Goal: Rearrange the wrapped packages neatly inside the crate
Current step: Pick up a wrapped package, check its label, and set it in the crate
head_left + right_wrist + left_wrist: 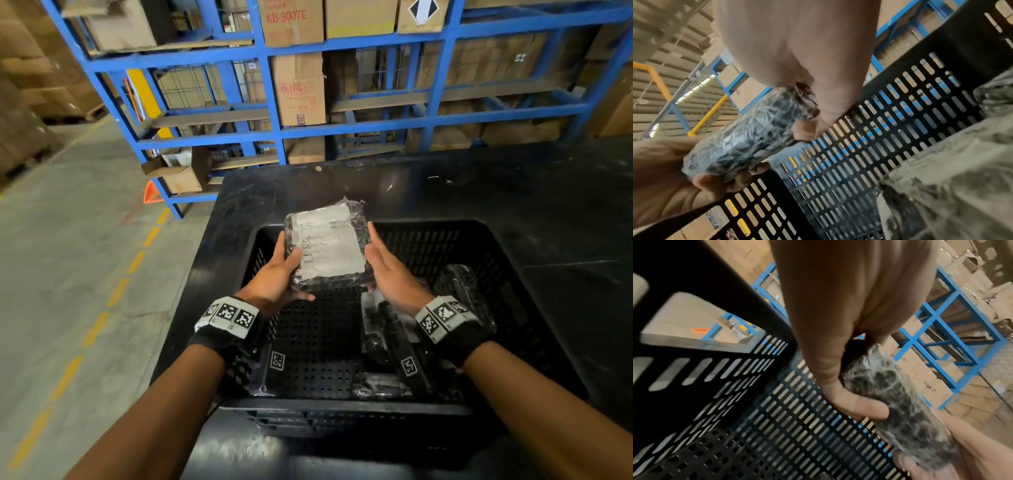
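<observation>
A wrapped package [328, 245], dark under clear film with a white label on top, is held above the black crate [507, 260]. My left hand [282, 270] grips its left edge, thumb on the label and fingers below. My right hand [385, 269] grips the right edge. In the left wrist view, the left hand [846, 395] curls round the package [892, 394], with the right hand [972, 451] at its far end. From the right wrist, the right hand [809, 120] pinches the package [748, 138] and the left hand [663, 170] holds the other end.
More wrapped packages lie in the crate's right half [462, 291], in its middle [383, 329] and at the front left [260, 373]; some show in the right wrist view [951, 178]. The crate stands on a black table [513, 192]. Blue racking [274, 137] with cartons stands behind.
</observation>
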